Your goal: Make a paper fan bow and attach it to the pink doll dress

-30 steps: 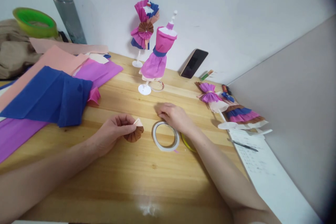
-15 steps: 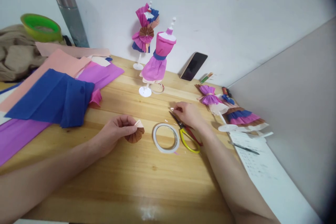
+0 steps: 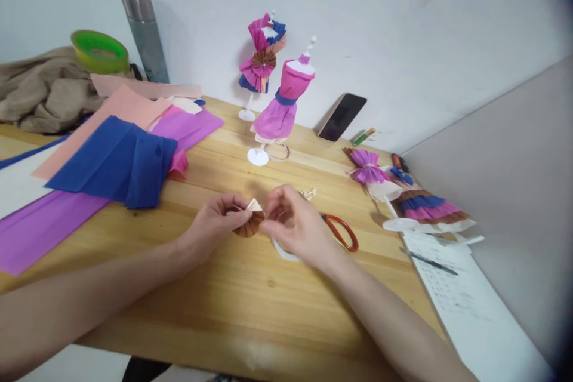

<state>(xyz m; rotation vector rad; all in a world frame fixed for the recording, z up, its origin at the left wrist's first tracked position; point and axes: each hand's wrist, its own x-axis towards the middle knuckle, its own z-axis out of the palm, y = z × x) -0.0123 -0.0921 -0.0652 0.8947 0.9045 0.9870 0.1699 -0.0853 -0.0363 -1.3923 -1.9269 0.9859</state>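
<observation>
My left hand (image 3: 224, 218) pinches a brown pleated paper fan (image 3: 248, 227), with a folded cream paper piece (image 3: 254, 205) at its top edge. Close to the fan's right side is my right hand (image 3: 298, 224), its fingers curled and the thumb apart from them; nothing shows between them. Beneath the right hand, a roll of tape (image 3: 286, 252) is mostly covered. Scissors (image 3: 347, 233) with red and yellow handles lie partly hidden behind that hand. Beyond its knuckles sit small cream scraps (image 3: 308, 193).
Two small dress forms, a pink-dressed one (image 3: 281, 101) and a multicoloured one (image 3: 262, 59), stand at the back. Coloured paper sheets (image 3: 111, 161) cover the left. A phone (image 3: 342, 116) leans on the wall. More paper-dressed forms (image 3: 367, 167) and a pen (image 3: 432, 262) on paper lie right.
My right hand has come back from the small cream scrap, left on the table, to beside the fan. My left hand still holds the fan. The view has shifted slightly.
</observation>
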